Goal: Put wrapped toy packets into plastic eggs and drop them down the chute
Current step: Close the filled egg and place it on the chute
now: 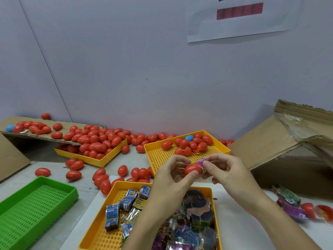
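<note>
My left hand (171, 175) grips a red plastic egg half (191, 169) between thumb and fingers, above the near yellow tray. My right hand (225, 168) pinches a pink wrapped toy packet (201, 166) and holds it at the egg's open end, partly inside. The near yellow tray (115, 188) holds several wrapped packets (127, 202). A yellow tray (158, 156) behind the hands carries red eggs (192, 143) and one blue egg (189, 138).
A third yellow tray (100, 162) at the left overflows with red eggs (97, 141), under a cardboard flap (27, 135). Loose eggs (100, 175) lie on the table. A green tray (36, 199) sits at front left. A cardboard box (281, 147) stands on the right, loose packets (288, 201) before it.
</note>
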`<action>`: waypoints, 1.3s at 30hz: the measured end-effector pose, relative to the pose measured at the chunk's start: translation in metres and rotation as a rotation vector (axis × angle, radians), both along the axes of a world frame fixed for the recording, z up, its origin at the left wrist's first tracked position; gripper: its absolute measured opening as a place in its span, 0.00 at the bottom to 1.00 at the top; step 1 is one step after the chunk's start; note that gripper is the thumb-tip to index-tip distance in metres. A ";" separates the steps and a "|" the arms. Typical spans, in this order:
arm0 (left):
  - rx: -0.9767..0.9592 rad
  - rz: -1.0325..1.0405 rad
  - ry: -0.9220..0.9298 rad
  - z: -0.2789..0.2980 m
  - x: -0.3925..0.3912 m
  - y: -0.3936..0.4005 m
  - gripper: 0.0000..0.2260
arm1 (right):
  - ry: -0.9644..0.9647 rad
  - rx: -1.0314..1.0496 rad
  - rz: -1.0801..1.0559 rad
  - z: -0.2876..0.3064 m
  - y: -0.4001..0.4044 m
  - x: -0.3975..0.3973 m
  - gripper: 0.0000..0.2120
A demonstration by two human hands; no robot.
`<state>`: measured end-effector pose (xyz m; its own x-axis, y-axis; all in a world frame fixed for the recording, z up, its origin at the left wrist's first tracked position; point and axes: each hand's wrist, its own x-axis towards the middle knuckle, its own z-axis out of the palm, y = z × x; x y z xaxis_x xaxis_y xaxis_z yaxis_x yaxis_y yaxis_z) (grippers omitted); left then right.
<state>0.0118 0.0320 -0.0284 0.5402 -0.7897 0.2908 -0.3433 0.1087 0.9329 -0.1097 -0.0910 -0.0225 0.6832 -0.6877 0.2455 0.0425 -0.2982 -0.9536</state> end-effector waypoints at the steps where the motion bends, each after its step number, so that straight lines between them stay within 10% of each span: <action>1: -0.001 0.004 0.008 0.000 0.000 0.000 0.10 | 0.001 -0.003 0.004 0.000 0.000 0.000 0.04; 39: -0.024 -0.019 0.013 0.000 0.000 0.000 0.16 | -0.051 0.101 0.100 -0.010 -0.007 -0.002 0.17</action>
